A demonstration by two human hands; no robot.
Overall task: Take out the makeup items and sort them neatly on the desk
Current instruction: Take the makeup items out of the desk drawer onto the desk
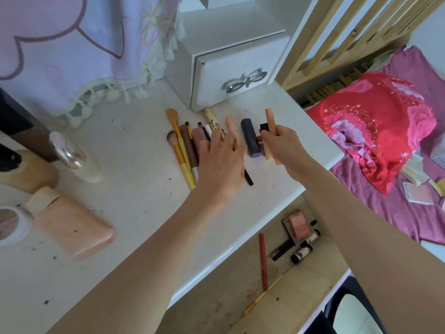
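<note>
Sorting looks roughly half done, as we judge it. On the white counter [134, 179] we already have a row laid side by side: two yellow-handled brushes [181, 150], a brown stick [189, 145], several slim pencils [204, 131], a gold tube [213, 121] and a dark lipstick [251, 138], all near the white drawer box [228, 78]. Our right hand [284, 150] has its grip closed on a peach tube [271, 124] at the row's right end, with a small black item [264, 127] just beside the fingers. Our left hand [221, 162] hovers over the middle of the row, fingers spread and loose, clamped on nothing; whether they touch the pencils we cannot tell. Still waiting in the open drawer [240, 285] below the counter edge are a red pencil [263, 261], a yellow pencil [262, 295], a blush compact [298, 229] and a few small dark bottles [302, 254]. Further left, a peach bottle [72, 227] lies well apart from the row.
</note>
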